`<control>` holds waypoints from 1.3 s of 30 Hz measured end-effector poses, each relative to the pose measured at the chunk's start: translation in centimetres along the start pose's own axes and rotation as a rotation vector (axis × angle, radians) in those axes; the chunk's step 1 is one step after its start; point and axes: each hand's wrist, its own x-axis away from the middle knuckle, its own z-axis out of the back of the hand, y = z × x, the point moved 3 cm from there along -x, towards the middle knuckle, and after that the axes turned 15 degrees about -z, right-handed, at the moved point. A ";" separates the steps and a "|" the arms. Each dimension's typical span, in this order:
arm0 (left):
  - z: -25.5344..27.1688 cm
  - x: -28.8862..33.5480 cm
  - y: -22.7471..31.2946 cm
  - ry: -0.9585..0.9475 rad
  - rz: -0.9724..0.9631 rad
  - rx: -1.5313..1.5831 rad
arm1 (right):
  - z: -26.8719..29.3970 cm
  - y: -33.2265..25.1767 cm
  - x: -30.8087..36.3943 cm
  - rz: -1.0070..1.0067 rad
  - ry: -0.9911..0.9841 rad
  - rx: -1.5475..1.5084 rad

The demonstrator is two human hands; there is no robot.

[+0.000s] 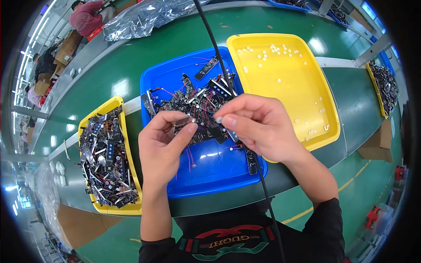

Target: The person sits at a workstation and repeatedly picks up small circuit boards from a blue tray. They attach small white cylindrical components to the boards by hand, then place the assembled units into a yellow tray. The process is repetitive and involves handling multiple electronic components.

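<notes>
Above the blue tray [206, 186], my two hands work close together with a narrow gap between their fingertips. My left hand [162, 140] is closed in a pinch; a tiny pale piece shows at its fingertips, but what the fingers hold is mostly hidden. Between thumb and forefinger, my right hand [265, 127] pinches a small white round piece [219, 119]. Beneath both hands lies a tangled heap of dark circuit boards [188, 98] with thin red and black wires and small white round pieces among them. One long dark board [251, 162] rests near the tray's right side.
A yellow tray [280, 105] at the right holds scattered small white discs. On the left, another yellow tray [132, 175] is heaped with circuit boards [107, 153]. A black cable [212, 35] crosses the view. Silver sheeting [144, 19] lies at the back; a person [86, 18] is beyond.
</notes>
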 end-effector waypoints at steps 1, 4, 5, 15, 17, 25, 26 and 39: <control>-0.1 0.1 -0.1 -0.013 -0.013 -0.016 | -0.3 0.1 -0.2 -0.017 0.004 0.017; -0.2 0.8 -0.7 -0.012 -0.047 -0.035 | -1.0 0.8 -0.9 -0.018 0.026 0.049; -0.4 0.8 -0.7 0.004 -0.075 -0.014 | -1.1 1.2 -1.0 -0.014 0.035 0.071; -0.2 1.4 -0.8 0.069 -0.155 -0.027 | -1.3 2.5 -1.2 -0.020 0.065 0.149; -0.1 1.4 -0.8 0.061 -0.176 -0.054 | -1.6 2.5 -1.2 -0.002 0.057 0.117; -0.4 1.6 -0.8 0.056 -0.093 0.060 | -1.2 2.8 -0.9 0.436 0.262 0.499; -0.4 1.6 -0.8 0.056 -0.102 0.059 | -1.4 2.7 -0.8 0.568 0.303 0.639; -0.3 1.7 -0.7 0.001 -0.205 0.021 | -1.3 3.3 -1.0 0.227 0.181 0.251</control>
